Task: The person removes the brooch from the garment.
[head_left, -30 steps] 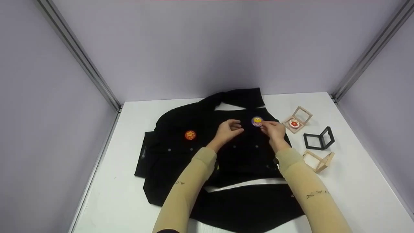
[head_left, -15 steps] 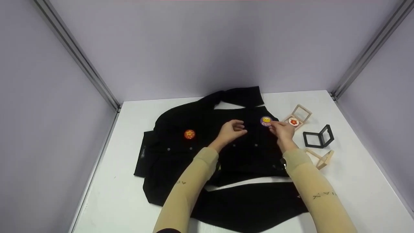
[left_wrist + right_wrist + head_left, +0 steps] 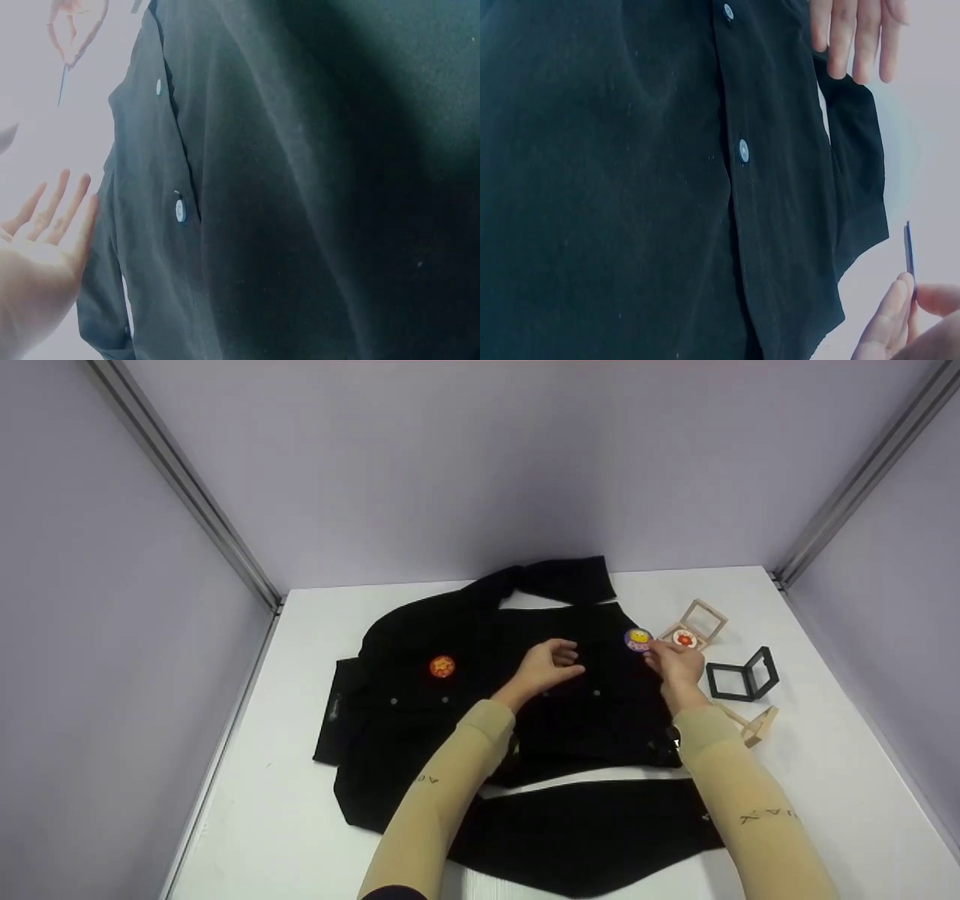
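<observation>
My right hand (image 3: 677, 666) pinches a round purple badge with a yellow cartoon figure (image 3: 638, 640) by its edge, above the right side of a black shirt (image 3: 525, 750). Seen edge-on in the right wrist view, the badge (image 3: 909, 251) is a thin disc between thumb and fingertips. My left hand (image 3: 546, 666) hovers over the middle of the shirt, holding nothing; in the left wrist view its fingers (image 3: 56, 214) are extended and slightly spread. An orange-red badge with a star (image 3: 442, 667) lies on the shirt's left part. The shirt is spread flat, its button row (image 3: 743, 150) running across it.
Right of the shirt, on the white table (image 3: 832, 780), stand an open light-wood frame box (image 3: 703, 619) holding a white badge with a red flower (image 3: 684, 639), an open black frame (image 3: 731, 682) and another wooden frame (image 3: 759, 727) partly behind the right sleeve. Pale walls enclose the table.
My right hand has carried the purple badge rightward, toward the shirt's right edge and the frames. My left hand has drifted slightly right. The orange-red badge stays on the shirt.
</observation>
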Available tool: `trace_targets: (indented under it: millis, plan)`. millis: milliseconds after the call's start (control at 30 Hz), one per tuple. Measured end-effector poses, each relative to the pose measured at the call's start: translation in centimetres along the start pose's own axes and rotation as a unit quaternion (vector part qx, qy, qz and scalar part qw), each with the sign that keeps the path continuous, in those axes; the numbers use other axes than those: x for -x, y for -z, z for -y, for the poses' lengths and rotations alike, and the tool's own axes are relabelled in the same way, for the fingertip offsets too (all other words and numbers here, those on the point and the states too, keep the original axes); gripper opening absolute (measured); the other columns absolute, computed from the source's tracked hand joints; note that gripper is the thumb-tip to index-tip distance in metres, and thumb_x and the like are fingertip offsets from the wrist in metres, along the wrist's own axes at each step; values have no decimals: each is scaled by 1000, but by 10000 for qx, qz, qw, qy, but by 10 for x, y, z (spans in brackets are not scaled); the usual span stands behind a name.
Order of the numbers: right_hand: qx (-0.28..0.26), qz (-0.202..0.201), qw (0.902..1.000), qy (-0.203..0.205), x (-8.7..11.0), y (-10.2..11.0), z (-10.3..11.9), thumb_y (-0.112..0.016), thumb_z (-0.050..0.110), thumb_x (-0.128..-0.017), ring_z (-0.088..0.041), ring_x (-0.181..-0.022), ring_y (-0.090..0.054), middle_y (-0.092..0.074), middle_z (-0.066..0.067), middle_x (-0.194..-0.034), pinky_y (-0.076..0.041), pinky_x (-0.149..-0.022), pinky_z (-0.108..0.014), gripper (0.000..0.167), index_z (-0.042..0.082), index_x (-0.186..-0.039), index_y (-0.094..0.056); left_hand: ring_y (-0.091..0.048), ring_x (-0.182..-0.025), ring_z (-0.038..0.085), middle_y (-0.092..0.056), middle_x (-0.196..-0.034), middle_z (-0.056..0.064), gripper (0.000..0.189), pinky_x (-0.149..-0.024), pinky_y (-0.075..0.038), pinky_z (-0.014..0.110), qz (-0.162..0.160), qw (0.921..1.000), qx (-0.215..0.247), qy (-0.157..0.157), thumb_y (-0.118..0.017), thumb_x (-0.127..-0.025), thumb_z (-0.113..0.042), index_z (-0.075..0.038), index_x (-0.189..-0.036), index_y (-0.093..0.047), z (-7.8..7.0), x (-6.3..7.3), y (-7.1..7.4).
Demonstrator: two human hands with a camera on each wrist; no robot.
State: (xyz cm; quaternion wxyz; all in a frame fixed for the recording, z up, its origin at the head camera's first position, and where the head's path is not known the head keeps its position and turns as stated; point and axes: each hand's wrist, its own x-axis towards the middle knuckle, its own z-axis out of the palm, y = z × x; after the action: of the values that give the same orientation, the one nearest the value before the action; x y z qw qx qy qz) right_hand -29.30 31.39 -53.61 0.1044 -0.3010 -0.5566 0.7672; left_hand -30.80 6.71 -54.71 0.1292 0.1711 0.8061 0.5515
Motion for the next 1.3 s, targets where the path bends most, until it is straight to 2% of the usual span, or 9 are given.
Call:
trace_targets:
  millis: [200,533,767,1000,1133,1300]
  plan:
    - [-62,-157,9998,66,-1,6,1,-66,-10,-93,-4,-48,-66,-66,4,-54,-59,-53,-15,26,7,-74,-63,-70,-126,32,-72,-135,18,51,-108,-58,37,117,9999,-18,-57,-80,-96,-13,0,-141,-62,-1,1,-2]
    - [-205,-327,9992,-131,-3,22,2,-66,-8,-95,-3,-49,-67,-67,3,-55,-59,-55,-15,25,6,-75,-64,-70,-126,34,-72,-134,19,52,-107,-58,34,222,9996,-41,-166,-80,-95,-13,3,-141,-62,-4,1,-11]
    - [-479,-508,9976,-23,-3,31,6,-64,-8,-96,-3,-48,-67,-67,2,-52,-60,-56,-15,17,2,-83,-61,-69,-126,34,-71,-135,21,52,-107,-58,34,321,9992,53,-241,-80,-95,-11,3,-141,-62,-6,2,-17]
    - [-521,-640,9966,-60,-5,40,8,-63,-8,-97,-3,-48,-67,-68,2,-52,-60,-56,-16,23,5,-78,-62,-69,-126,35,-71,-135,21,53,-110,-57,38,404,9986,187,-277,-80,-94,-10,3,-141,-62,-9,4,-27]
    - [-599,-736,9954,-86,-6,43,11,-63,-8,-97,-3,-48,-67,-68,2,-52,-60,-56,-16,18,3,-83,-61,-68,-127,37,-71,-136,22,53,-112,-56,43,463,9981,250,-324,-80,-94,-10,4,-142,-61,-10,4,-31]
    - [-654,-924,9934,-162,-7,47,14,-64,-7,-98,-3,-48,-67,-68,2,-52,-60,-56,-16,11,1,-91,-60,-68,-127,36,-70,-136,22,54,-108,-58,37,547,9975,264,-374,-80,-94,-11,3,-142,-61,-13,3,-37]
